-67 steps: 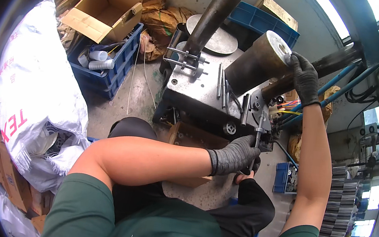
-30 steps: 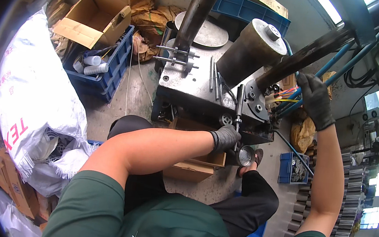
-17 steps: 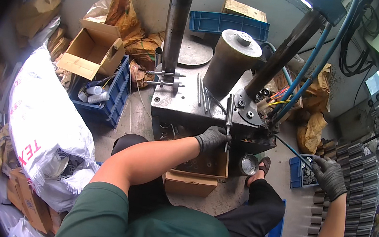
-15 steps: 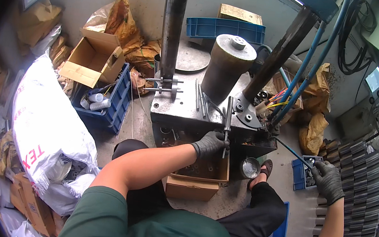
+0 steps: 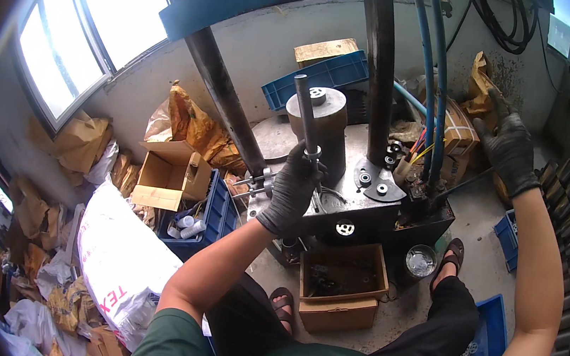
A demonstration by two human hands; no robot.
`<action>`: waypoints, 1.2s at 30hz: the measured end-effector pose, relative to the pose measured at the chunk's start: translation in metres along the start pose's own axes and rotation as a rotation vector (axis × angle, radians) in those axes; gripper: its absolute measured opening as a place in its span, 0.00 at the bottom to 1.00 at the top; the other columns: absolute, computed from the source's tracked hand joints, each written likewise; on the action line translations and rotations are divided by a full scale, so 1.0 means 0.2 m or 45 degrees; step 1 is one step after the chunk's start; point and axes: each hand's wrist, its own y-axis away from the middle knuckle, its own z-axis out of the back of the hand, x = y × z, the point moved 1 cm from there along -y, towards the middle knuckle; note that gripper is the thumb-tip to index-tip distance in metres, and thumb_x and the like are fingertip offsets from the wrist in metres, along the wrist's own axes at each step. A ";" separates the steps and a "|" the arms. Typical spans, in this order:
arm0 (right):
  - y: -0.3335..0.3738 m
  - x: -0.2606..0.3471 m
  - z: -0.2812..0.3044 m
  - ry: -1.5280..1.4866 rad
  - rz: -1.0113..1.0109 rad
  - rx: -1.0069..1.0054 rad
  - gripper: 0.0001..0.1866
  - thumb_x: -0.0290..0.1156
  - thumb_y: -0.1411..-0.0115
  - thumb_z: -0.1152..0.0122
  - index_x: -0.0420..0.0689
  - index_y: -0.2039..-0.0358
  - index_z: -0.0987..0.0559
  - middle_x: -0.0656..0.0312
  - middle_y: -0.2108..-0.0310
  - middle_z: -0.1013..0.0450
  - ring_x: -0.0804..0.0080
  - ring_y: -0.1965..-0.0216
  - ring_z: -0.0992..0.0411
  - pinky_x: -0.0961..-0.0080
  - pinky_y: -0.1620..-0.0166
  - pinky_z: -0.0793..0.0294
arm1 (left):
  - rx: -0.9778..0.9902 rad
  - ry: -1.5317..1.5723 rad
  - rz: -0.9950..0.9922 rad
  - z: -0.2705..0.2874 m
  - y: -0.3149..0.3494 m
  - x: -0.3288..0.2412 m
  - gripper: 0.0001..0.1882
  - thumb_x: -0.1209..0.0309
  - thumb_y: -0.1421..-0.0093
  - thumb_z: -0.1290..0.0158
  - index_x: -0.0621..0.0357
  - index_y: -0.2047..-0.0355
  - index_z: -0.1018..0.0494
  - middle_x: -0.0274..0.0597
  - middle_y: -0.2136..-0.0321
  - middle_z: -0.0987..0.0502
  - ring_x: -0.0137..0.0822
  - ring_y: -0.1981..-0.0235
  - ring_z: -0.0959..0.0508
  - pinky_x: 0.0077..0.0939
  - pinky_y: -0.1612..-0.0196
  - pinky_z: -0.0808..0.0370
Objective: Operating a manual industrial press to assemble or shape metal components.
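My left hand [image 5: 291, 189], in a dark grey glove, is closed around a steel rod [image 5: 307, 113] that stands tilted above the press bed [image 5: 367, 204]. A collar sits on the rod just above my fingers. My gloved right hand [image 5: 510, 152] is raised at the right with thumb and forefinger apart and nothing in it. Below it runs a dark lever [image 5: 466, 182]. A small pale disc with holes [image 5: 344, 228] shows against the bed's front face; whether it touches anything I cannot tell. Round parts [image 5: 382, 188] lie on a curved plate on the bed.
Below the bed stands an open cardboard box [image 5: 339, 316] with small parts inside. A metal tin [image 5: 421, 261] is beside my foot. Blue crates [image 5: 485, 345] lie at the right. A white sack [image 5: 119, 257] and cardboard carton [image 5: 171, 175] stand left. Press columns [image 5: 376, 75] rise behind.
My left hand has lifted with the rod, up and toward the press. My right hand has let go of the lever and risen. The pale disc has appeared at the bed's front. My view has tilted up.
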 end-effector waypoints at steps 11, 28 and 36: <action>-0.23 -0.01 -0.07 0.080 -0.333 0.474 0.37 0.69 0.37 0.50 0.44 0.57 0.16 0.48 0.63 0.19 0.52 0.56 0.20 0.58 0.50 0.23 | -0.478 0.017 -0.223 0.17 -0.92 -0.10 0.19 0.88 0.38 0.51 0.58 0.51 0.41 0.43 0.65 0.29 0.36 0.65 0.19 0.32 0.62 0.16; -0.19 -0.05 -0.08 0.119 -0.317 0.454 0.28 0.54 0.35 0.42 0.47 0.44 0.20 0.51 0.52 0.19 0.57 0.51 0.20 0.63 0.43 0.25 | -0.274 -0.800 -0.105 0.19 -1.22 -0.02 0.16 0.77 0.41 0.39 0.58 0.55 0.31 0.46 0.72 0.23 0.40 0.71 0.20 0.38 0.66 0.22; -0.03 0.03 0.04 0.061 -0.317 0.469 0.27 0.47 0.36 0.38 0.40 0.44 0.21 0.45 0.53 0.20 0.57 0.51 0.20 0.64 0.44 0.24 | -0.137 -0.857 0.023 0.16 -1.22 -0.10 0.19 0.74 0.40 0.38 0.59 0.51 0.30 0.47 0.68 0.20 0.39 0.68 0.17 0.34 0.64 0.18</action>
